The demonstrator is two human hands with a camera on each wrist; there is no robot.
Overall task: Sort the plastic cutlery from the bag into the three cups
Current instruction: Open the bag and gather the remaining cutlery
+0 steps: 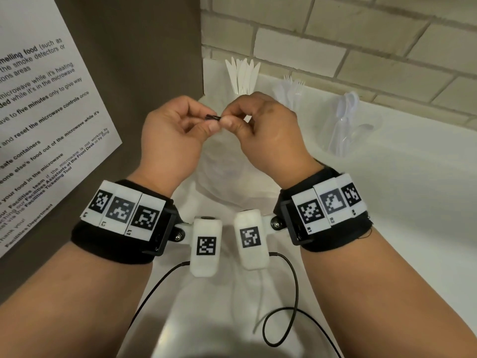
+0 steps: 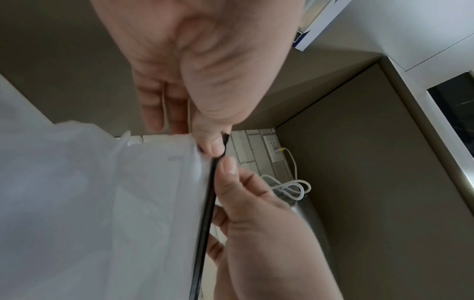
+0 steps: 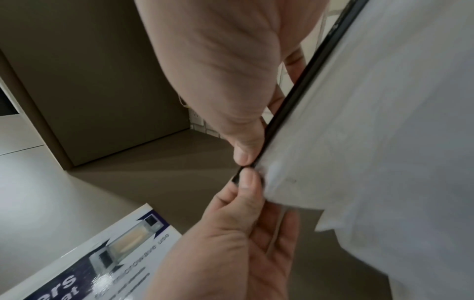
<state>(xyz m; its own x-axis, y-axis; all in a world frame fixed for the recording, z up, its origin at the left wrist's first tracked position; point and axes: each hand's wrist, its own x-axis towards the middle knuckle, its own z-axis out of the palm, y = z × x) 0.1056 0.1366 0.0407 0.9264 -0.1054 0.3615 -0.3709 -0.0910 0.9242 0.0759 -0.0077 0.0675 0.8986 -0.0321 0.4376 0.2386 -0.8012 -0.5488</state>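
A translucent white plastic bag (image 1: 222, 161) hangs above the counter by its black zip strip (image 1: 213, 117). My left hand (image 1: 205, 118) pinches the strip's left end between thumb and forefinger. My right hand (image 1: 228, 117) pinches it right beside, thumbs almost touching. In the left wrist view the strip (image 2: 205, 213) runs down the bag (image 2: 102, 203) edge; the right wrist view shows the strip (image 3: 295, 101) closed. At the back stand a cup of knives (image 1: 242, 73), a cup of forks (image 1: 286, 96) and a cup of spoons (image 1: 346, 130). What is inside the bag cannot be made out.
A brown panel with a printed notice (image 1: 38, 125) closes off the left side. A brick wall (image 1: 361, 34) runs behind the white counter (image 1: 400, 202). Black wrist cables (image 1: 284, 306) dangle near me. A wall socket with a white cord (image 2: 271, 148) sits in the corner.
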